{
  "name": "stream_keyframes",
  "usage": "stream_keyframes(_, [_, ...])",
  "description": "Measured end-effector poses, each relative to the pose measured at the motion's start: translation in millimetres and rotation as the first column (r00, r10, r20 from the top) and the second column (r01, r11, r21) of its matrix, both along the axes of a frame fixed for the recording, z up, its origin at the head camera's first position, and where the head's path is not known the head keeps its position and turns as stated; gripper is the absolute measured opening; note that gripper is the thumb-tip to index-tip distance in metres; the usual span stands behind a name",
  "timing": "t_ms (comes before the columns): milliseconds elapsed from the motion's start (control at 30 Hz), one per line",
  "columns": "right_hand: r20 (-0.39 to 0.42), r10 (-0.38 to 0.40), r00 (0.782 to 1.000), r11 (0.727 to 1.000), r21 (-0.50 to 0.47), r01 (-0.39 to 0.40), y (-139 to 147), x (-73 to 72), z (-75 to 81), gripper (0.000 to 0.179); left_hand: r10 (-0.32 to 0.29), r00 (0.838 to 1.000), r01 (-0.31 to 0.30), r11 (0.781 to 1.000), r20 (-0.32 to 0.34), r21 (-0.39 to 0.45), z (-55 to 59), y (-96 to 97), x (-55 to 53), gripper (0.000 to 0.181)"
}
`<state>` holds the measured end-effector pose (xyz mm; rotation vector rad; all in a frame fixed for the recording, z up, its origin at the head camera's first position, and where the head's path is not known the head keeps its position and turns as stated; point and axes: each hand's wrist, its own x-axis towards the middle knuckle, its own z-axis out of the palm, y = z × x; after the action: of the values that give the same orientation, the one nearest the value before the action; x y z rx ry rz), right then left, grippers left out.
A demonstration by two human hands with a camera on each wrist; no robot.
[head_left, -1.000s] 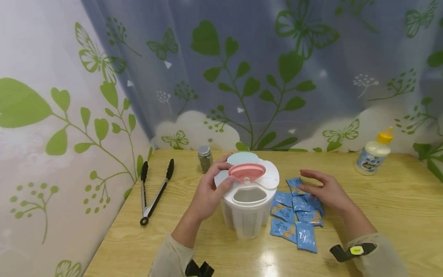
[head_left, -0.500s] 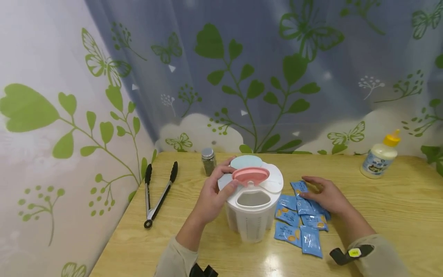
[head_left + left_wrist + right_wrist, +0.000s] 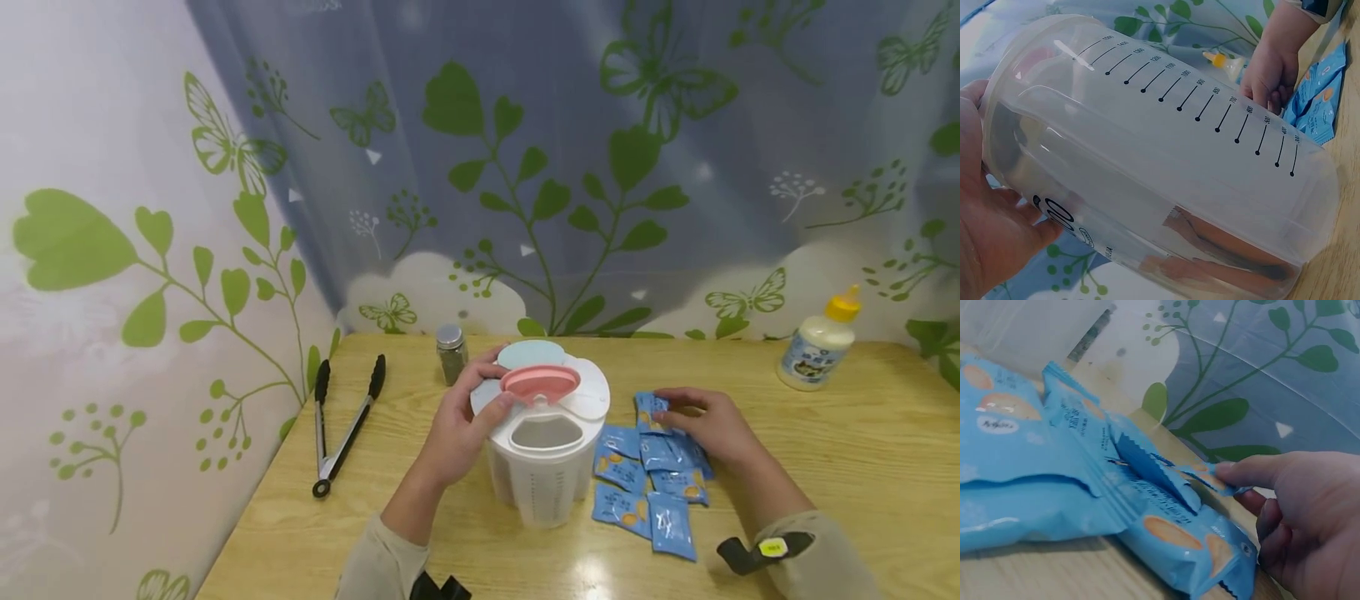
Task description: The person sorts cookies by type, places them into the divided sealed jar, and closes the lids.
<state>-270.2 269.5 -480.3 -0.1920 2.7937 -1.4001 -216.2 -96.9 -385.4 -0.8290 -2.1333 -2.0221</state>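
Note:
A clear plastic storage container (image 3: 546, 492) with a white multi-part lid stands on the table. Its pink flap (image 3: 540, 383) is raised behind an opening at the front. My left hand (image 3: 453, 433) grips the lid's left side, thumb on top near the flap. Through the wall, in the left wrist view, brown strip-like shapes (image 3: 1229, 247) show near the base. To the right of the container lie several blue snack packets (image 3: 671, 525). My right hand (image 3: 712, 425) pinches the end of the farthest snack packet (image 3: 651, 408) between thumb and fingers; the right wrist view shows that hand (image 3: 1316, 519) beside the pile.
Metal tongs (image 3: 341, 437) with black tips lie spread at the left. Behind the container is a small glass jar (image 3: 452, 358) with a silver cap. A white squeeze bottle (image 3: 816, 354) with a yellow top stands at the back right. A patterned curtain (image 3: 525, 208) borders the table's back.
My right hand has come down onto the farthest snack packet and now pinches it; the packet has turned slightly. The left hand keeps its hold on the container. The head view has shifted a little.

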Motion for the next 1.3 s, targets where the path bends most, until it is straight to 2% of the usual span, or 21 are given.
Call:
stream_keyframes(233, [0.063,-0.053,0.997,0.993,-0.099,0.059,2.9,4.3,14.1,0.057,0.011,1.000,-0.011,1.000,0.011,-0.004,0.0,0.9,0.8,0.026])
stream_keyframes(467, [0.063,-0.035,0.997,0.968,-0.246,0.050,-2.7,9.3,37.5,0.059,0.006,1.000,-0.006,1.000,0.010,0.002,1.3,0.4,-2.0,0.025])
stream_keyframes(667, [0.067,-0.004,0.998,0.935,-0.354,0.027,-14.1,19.9,60.5,0.046,0.000,1.000,0.000,1.000,-0.008,-0.002,1.1,0.3,-2.5,0.026])
stream_keyframes(867, [0.034,0.057,0.998,0.875,-0.482,-0.034,-32.5,46.5,85.8,0.035,0.008,1.000,-0.008,1.000,-0.003,-0.005,0.0,0.8,1.6,0.025])
stream_keyframes(1033, [-0.021,0.111,0.994,0.812,-0.575,-0.103,-42.9,63.2,100.7,0.033,0.012,1.000,-0.012,1.000,0.007,-0.010,-0.7,3.2,3.1,0.025])
stream_keyframes(1200, [-0.082,0.174,0.981,0.708,-0.683,-0.182,-50.1,72.1,110.7,0.035,0.027,1.000,-0.027,1.000,0.005,-0.014,-1.1,2.8,3.3,0.025])
stream_keyframes(1267, [-0.116,0.176,0.977,0.684,-0.700,-0.207,-56.1,75.2,115.1,0.037,0.026,1.000,-0.026,1.000,-0.002,-0.010,-1.1,2.0,2.5,0.025])
stream_keyframes(1300, [-0.133,0.173,0.976,0.684,-0.697,-0.216,-60.3,76.9,117.9,0.037,0.026,1.000,-0.026,1.000,-0.004,-0.010,-1.2,1.4,1.9,0.025])
